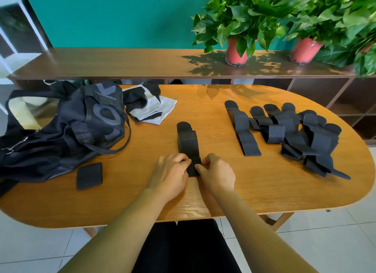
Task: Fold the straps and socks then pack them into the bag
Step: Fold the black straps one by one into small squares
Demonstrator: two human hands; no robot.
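My remote feed is showing the left hand (171, 171) and right hand (216, 172) pinching the near end of a perforated black strap (188, 142), which is lying mid-table (244, 191). One folded strap (89, 176) is sitting beside the black bag (61, 130). I am judging the work as early: the strap pile (295, 130) at right and the socks (150, 106) beyond are awaiting folding and packing.

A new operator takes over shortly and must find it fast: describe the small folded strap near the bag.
On the oval wooden table, go to the left end, where the dark bag slumps. At the bag's near edge lies the folded strap. It alone is a compact flat square; the other straps lie long and loose, to the right.
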